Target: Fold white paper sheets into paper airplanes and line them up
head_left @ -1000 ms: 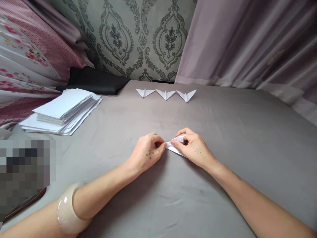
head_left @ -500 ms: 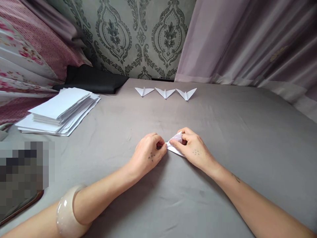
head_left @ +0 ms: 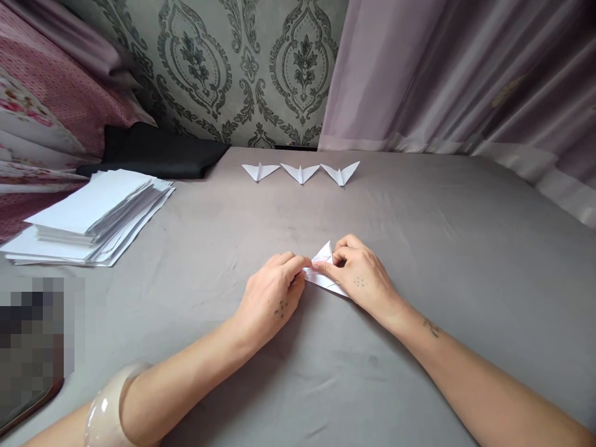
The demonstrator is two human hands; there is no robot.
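- Two hands at work on a grey sheeted surface (head_left: pixel 419 211), bed or tabletop, cannot tell which.
- Largest item: loose stack of white paper sheets (head_left: pixel 93 214), well off to the far left of the left hand, edges fanned out.
- Beyond that stack: black folded cloth (head_left: pixel 153 152), against the wall.
- Three finished paper planes (head_left: pixel 300 173) in a row, well ahead of both hands, tips nearly touching each other.
- Left hand (head_left: pixel 272 295): fingers pinched together on the near-left tip of the part-folded paper (head_left: pixel 325 270).
- Right hand (head_left: pixel 361 279): thumb and forefinger clamped on the same piece from the other side, palm over its right half.
- Piece sits between the two hands, lower edge on the sheet, one flap raised as a small peak by the right fingertips.
- Risk, as I judge it: soft, wrinkled backing gives no firm press, so the crease may wander or go in uneven; the small tip could slip from the pinch and the flap spring open.
- Containers: none in view; nothing is held in anything.
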